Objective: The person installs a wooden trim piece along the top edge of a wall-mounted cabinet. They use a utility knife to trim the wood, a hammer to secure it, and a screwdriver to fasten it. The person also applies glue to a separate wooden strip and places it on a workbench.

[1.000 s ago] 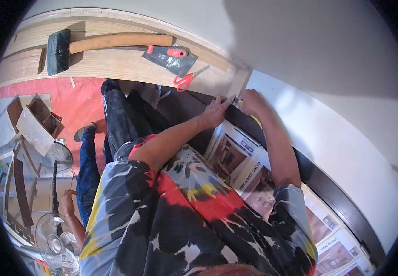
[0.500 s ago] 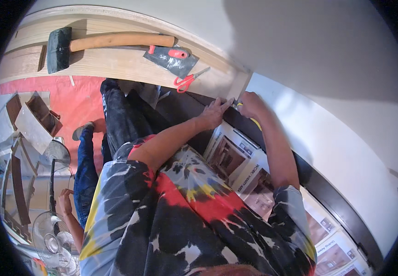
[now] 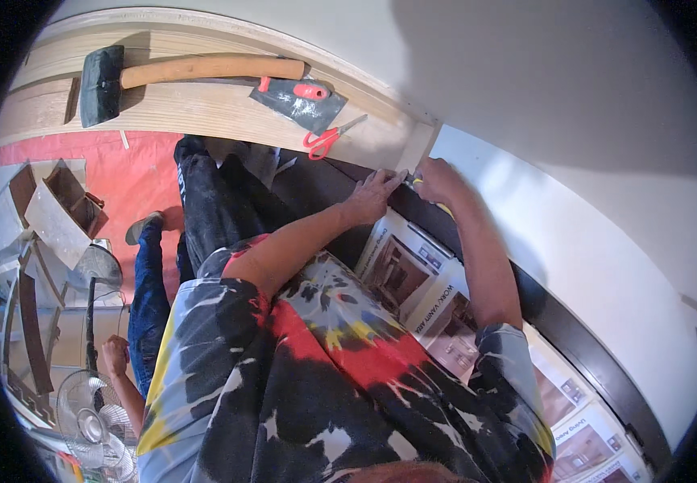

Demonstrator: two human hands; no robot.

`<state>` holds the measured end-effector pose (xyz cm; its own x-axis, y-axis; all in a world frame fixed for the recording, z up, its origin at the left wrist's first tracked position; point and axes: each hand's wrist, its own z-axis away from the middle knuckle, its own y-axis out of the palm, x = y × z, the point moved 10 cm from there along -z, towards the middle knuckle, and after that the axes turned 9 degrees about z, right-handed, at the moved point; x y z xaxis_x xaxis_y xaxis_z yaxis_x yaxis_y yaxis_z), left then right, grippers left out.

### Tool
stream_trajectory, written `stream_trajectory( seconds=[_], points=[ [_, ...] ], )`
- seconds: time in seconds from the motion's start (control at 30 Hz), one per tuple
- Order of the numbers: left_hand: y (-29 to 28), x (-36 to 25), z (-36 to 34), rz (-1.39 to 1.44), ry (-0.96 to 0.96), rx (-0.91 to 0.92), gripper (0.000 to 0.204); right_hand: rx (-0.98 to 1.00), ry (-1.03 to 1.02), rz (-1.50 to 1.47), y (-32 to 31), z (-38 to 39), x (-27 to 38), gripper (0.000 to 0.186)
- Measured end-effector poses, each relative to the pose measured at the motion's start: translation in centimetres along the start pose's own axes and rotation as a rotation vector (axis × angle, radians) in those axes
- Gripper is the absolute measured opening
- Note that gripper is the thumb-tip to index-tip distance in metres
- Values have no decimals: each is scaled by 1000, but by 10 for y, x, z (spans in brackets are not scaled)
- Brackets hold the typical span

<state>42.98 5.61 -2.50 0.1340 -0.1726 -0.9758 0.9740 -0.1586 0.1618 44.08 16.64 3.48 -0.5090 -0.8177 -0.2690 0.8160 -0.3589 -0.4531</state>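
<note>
At the corner where the pale wooden ledge (image 3: 380, 141) meets the light wall, both my hands work close together. My right hand (image 3: 438, 183) is closed around a yellow-handled tool (image 3: 446, 209); most of it is hidden in the fist, and I cannot make out its exact kind. My left hand (image 3: 371, 197) lies just left of it, fingers stretched toward the tool's end at the edge of the dark board (image 3: 429, 216). Whatever small thing may be under those fingertips is too small to tell. Red-handled scissors (image 3: 328, 141) lie partly spread on the ledge nearby.
A mallet (image 3: 103, 86) with a black head and a red-handled scraper (image 3: 304, 105) rest on the ledge. Printed picture sheets (image 3: 401, 270) lie beside the dark board. Another person's hand (image 3: 115, 354) and leg, a fan (image 3: 95, 419) and wooden scraps (image 3: 62, 209) are at the left.
Both my hands stay at the corner, with only a slight shift of the fingers. The other person's hand at the left has moved a little.
</note>
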Motion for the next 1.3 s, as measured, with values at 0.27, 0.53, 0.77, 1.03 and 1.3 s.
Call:
stream_trajectory(
  seconds=[0.27, 0.53, 0.77, 1.03, 1.3],
  points=[
    [-5, -1, -2, 15, -3, 6, 86, 98, 18, -32, 14, -7, 0, 22],
    [-9, -5, 2, 9, -7, 4, 81, 77, 0, -10, -3, -5, 2, 23],
    [-9, -3, 5, -79, -19, 34, 73, 108, -40, 36, 4, -12, 11, 18],
    [7, -2, -9, 190, -146, -75, 74, 122, 204, -319, -69, 34, -32, 22],
    [29, -17, 3, 80, -20, -263, 71, -511, 369, -433, -72, 94, -27, 26]
  ],
)
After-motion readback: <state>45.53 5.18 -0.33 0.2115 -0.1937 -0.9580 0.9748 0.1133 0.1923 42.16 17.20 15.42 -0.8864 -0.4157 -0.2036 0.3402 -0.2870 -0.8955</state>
